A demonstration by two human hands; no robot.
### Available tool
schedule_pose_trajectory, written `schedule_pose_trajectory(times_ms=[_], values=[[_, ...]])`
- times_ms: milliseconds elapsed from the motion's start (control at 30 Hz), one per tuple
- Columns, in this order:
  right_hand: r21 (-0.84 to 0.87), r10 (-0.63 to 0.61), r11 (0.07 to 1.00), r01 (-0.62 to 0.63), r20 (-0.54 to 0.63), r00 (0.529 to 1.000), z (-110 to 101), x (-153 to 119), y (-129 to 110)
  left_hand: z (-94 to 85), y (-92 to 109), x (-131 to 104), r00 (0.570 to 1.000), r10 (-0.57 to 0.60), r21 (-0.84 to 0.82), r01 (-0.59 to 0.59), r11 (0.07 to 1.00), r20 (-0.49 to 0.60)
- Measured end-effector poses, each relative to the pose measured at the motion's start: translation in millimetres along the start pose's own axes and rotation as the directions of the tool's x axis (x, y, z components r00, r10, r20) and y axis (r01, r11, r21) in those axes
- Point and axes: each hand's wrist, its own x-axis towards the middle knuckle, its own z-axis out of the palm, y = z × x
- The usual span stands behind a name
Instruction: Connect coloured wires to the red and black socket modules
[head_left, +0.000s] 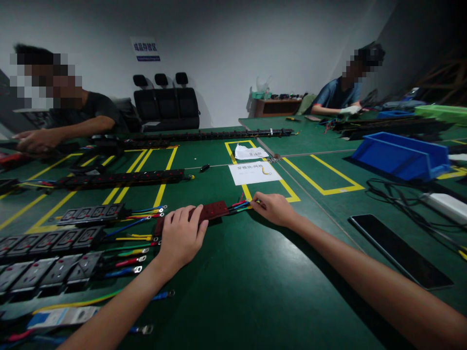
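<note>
A dark red socket strip [214,210] lies on the green table, with red, blue and green wires [239,206] coming out of its right end. My left hand [184,232] rests over the strip's left part, its fingers wrapped across the top. At the wires' far ends, my right hand [270,206] pinches their tips between thumb and fingers; the tips are mostly hidden. Left of my left hand are several black socket modules [51,240] in rows, with coloured wires ending in ring terminals [140,259].
Long black strips [124,179] lie beyond the modules. Paper sheets [253,173] sit ahead on the yellow-taped table [226,301]. At right are a blue bin [401,155], black cables and a dark phone [399,250]. Two people work across the table, left and right.
</note>
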Motion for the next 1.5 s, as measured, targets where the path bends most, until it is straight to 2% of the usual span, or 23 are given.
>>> schedule_pose_trajectory(times_ms=[1500], values=[[0.007,-0.005,1.000,0.005,-0.004,1.000,1.3,0.6,0.7,2.2,-0.3,-0.1,0.999,0.012,0.012,-0.011,1.000,-0.030]])
